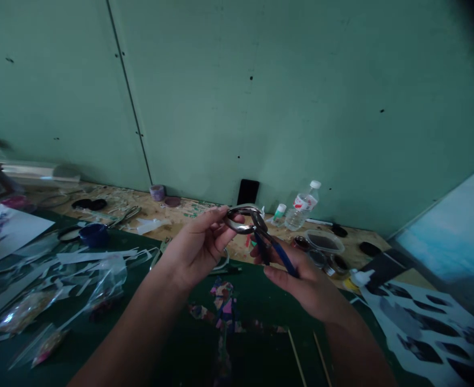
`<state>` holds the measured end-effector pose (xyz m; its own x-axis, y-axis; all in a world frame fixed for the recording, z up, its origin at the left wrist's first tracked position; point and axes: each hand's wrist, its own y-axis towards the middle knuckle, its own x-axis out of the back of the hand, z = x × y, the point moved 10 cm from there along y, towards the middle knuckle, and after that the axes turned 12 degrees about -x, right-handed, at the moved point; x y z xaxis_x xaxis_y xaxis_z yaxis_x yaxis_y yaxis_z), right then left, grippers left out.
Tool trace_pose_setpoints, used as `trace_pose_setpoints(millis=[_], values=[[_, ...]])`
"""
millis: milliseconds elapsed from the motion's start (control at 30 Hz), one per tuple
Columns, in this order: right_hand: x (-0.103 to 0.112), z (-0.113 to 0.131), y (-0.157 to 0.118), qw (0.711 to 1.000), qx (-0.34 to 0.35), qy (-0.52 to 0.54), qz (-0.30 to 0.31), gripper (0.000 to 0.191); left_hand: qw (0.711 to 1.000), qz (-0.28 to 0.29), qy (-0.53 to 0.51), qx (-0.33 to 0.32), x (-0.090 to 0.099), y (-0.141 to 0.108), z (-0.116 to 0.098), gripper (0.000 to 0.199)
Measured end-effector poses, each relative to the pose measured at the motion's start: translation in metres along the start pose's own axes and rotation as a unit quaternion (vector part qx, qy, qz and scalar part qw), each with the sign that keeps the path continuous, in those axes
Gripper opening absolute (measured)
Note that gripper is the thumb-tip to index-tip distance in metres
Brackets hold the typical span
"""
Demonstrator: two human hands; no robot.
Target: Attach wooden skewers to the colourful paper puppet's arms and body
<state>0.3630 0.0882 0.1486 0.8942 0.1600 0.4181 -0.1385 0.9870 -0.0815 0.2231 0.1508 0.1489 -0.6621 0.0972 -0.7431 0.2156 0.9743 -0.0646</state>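
Observation:
My left hand (pixel 200 244) pinches the left side of a shiny metal ring (pixel 243 230), held up over the front of the worktable. In my right hand (pixel 301 282) is a pair of blue-handled pliers (pixel 283 257), with fingers wrapped round the handles. The jaws of the pliers meet the ring at its right side; whether they clamp it I cannot tell. Below both hands, a figure of coloured pieces (pixel 225 306) in pink, blue and tan lies on the dark green mat (pixel 180 333).
Behind my hands, a black phone (pixel 248 191) leans against the green wall (pixel 301 107), near a water bottle (pixel 301 207) and a glue stick (pixel 279 211). Paper strips and a plastic bag (pixel 108 279) lie left, with a blue pot (pixel 93 235). Printed sheets (pixel 426 317) lie right.

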Motion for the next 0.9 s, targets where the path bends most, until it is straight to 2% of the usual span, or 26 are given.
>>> trace_pose_setpoints(millis=[100, 267, 333, 600, 767, 900], values=[[0.002, 0.001, 0.000, 0.999, 0.000, -0.030, -0.016, 0.043, 1.000, -0.009, 0.002, 0.002, 0.001, 0.000, 0.003, 0.011], [0.008, 0.005, -0.003, 0.990, 0.006, -0.122, -0.076, 0.041, 0.998, 0.034, 0.034, -0.049, -0.007, -0.001, 0.003, 0.010], [0.009, 0.005, -0.003, 0.987, 0.007, -0.137, -0.088, 0.039, 0.996, 0.035, 0.046, -0.066, -0.007, -0.002, 0.003, 0.011], [0.008, -0.002, -0.002, 0.989, -0.024, -0.131, -0.064, 0.035, 0.986, 0.063, 0.060, -0.145, -0.014, -0.005, -0.009, 0.016], [0.008, -0.005, -0.002, 0.989, -0.038, -0.132, -0.056, 0.040, 0.986, 0.071, 0.048, -0.140, -0.015, -0.004, -0.007, 0.015], [0.008, -0.004, -0.003, 0.985, -0.039, -0.157, -0.056, 0.051, 0.989, 0.072, 0.028, -0.130, -0.014, -0.002, -0.005, 0.016]])
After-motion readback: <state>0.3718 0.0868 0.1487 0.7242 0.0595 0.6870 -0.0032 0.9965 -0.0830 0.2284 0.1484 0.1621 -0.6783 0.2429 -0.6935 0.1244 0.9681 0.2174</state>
